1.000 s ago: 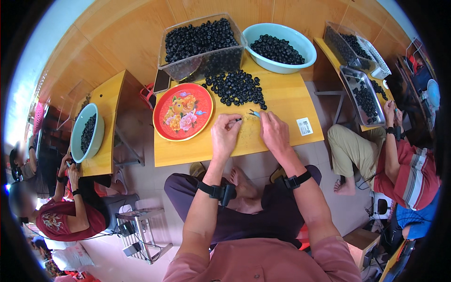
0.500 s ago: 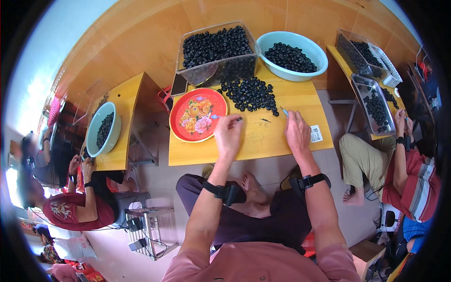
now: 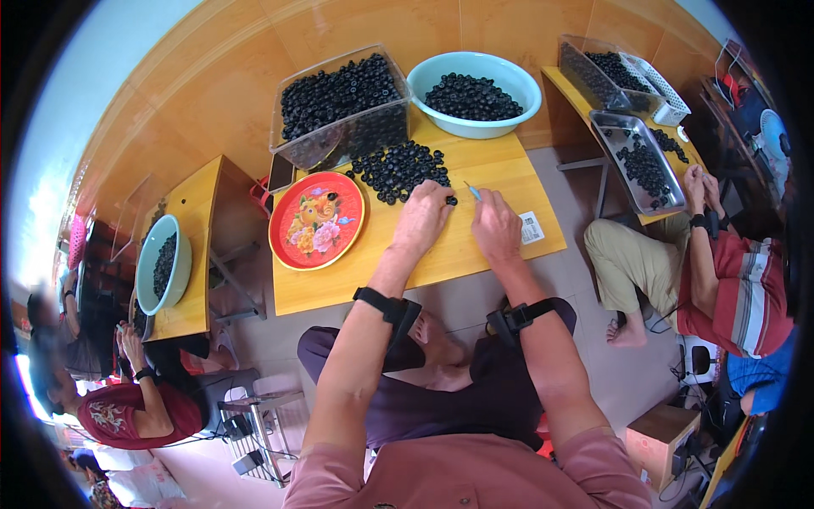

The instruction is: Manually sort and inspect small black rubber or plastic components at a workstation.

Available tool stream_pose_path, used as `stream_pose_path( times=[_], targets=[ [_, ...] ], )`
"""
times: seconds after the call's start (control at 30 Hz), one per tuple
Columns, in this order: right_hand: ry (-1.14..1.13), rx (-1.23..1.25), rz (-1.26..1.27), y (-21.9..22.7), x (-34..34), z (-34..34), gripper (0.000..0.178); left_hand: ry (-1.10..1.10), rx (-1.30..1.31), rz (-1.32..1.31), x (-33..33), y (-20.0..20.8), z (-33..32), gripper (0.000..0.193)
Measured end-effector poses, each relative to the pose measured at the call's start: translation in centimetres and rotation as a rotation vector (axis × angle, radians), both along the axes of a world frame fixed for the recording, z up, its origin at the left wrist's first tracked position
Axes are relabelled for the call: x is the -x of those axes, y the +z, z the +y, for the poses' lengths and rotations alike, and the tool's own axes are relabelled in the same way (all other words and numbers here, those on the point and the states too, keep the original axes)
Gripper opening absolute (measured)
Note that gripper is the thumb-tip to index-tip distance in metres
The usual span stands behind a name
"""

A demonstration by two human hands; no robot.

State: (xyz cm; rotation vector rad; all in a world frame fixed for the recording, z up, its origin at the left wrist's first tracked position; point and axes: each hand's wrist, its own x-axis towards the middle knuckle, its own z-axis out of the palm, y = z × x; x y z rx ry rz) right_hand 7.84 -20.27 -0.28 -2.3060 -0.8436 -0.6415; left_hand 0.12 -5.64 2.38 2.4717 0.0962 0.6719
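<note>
My left hand (image 3: 424, 217) is closed at the right edge of a pile of small round black pieces (image 3: 397, 170), some with a hole in them. Its fingertips pinch one black piece (image 3: 451, 201). In my right hand (image 3: 497, 226) is a slim tool with a light-blue handle (image 3: 474, 193), its thin tip pointing away from me and to the left. To the left lies a round red tray (image 3: 278, 222) with a flower print. A single black piece (image 3: 332, 196) rests on the tray.
A clear plastic bin (image 3: 343, 130) and a light-blue basin (image 3: 483, 129), both holding black pieces, stand at the back of the yellow table (image 3: 509, 182). A white label (image 3: 531, 227) lies to the right. People work at side tables, one with a metal tray (image 3: 675, 199).
My left hand has moved from beside the red tray to the pile's right edge and pinches a black piece. One black piece now lies on the tray. The whole view has shifted.
</note>
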Motion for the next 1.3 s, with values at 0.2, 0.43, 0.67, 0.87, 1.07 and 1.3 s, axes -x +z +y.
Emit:
stream_pose_path(
  times=[0.2, 0.43, 0.67, 0.87, 1.07, 1.3],
  targets=[
    [-0.001, 0.029, 0.014, -0.2, 0.0, 0.0, 0.005, -0.019, -0.135, 0.059, -1.7, -1.5, -0.6, 0.017],
    [0.011, 0.033, 0.01, 0.1, 0.1, -0.1, 0.005, 0.034, -0.098, 0.024, -0.9, -1.6, -0.4, 0.013],
    [0.017, 0.041, 0.014, 0.1, 0.1, -0.1, 0.005, 0.064, -0.062, 0.048, -0.2, -1.2, 0.4, 0.013],
    [0.028, 0.059, 0.041, 0.3, 0.2, -0.1, 0.007, 0.08, -0.106, 0.044, 0.5, -1.3, 1.5, 0.016],
    [0.08, 0.076, 0.046, 0.5, 0.4, -0.2, 0.009, 0.255, 0.316, -0.203, 3.7, -1.4, 0.2, 0.017],
    [0.253, 0.057, -0.032, 0.6, 0.8, 0.0, 0.008, 0.355, 0.534, -0.165, 5.7, -2.2, -1.5, 0.025]
  ],
)
